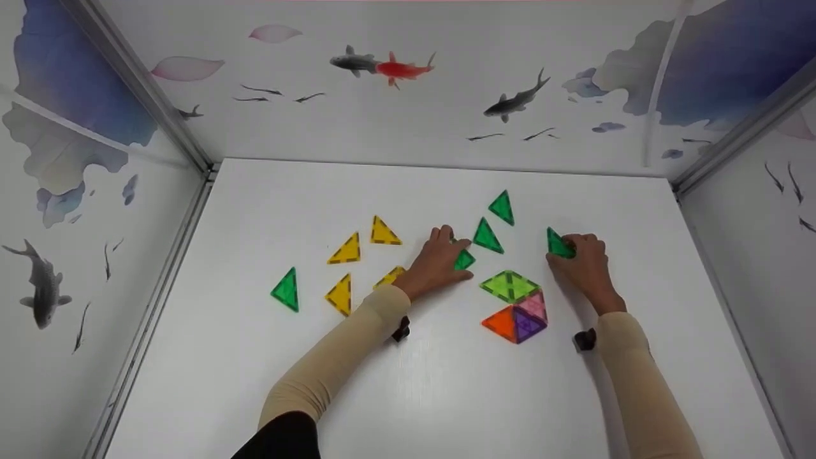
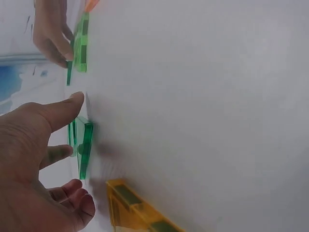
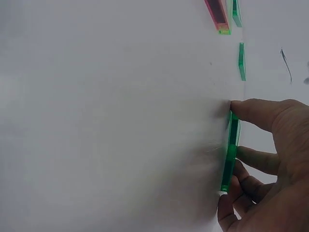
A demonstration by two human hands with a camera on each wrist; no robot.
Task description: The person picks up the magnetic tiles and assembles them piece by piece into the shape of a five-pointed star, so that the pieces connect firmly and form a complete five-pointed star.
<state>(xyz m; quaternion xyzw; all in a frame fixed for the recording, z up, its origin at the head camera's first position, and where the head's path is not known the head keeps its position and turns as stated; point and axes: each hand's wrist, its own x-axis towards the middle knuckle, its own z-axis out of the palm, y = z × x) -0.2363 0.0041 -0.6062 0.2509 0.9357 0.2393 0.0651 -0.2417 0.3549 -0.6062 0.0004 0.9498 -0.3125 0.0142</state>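
Note:
My left hand (image 1: 437, 264) reaches over a green triangular magnetic tile (image 1: 465, 259), its thumb and fingers spread. In the left wrist view, a fingertip reaches this green tile (image 2: 85, 150); whether it presses is hard to tell. Further right, my right hand (image 1: 583, 268) holds another green triangular tile (image 1: 558, 244) at the table surface. Thumb and fingers take that tile (image 3: 231, 154) by its edges in the right wrist view. Between the hands and nearer me lies a joined group of light green (image 1: 510, 285), pink (image 1: 534, 305), purple (image 1: 529, 324) and orange (image 1: 501, 322) triangles.
Two loose green triangles (image 1: 488, 236) lie beyond the joined group. Several yellow triangles (image 1: 345, 248) are left of my left hand, one partly covered by the wrist. A green triangle (image 1: 287, 290) lies farthest left. Printed walls (image 1: 408, 121) enclose the white table (image 1: 446, 395).

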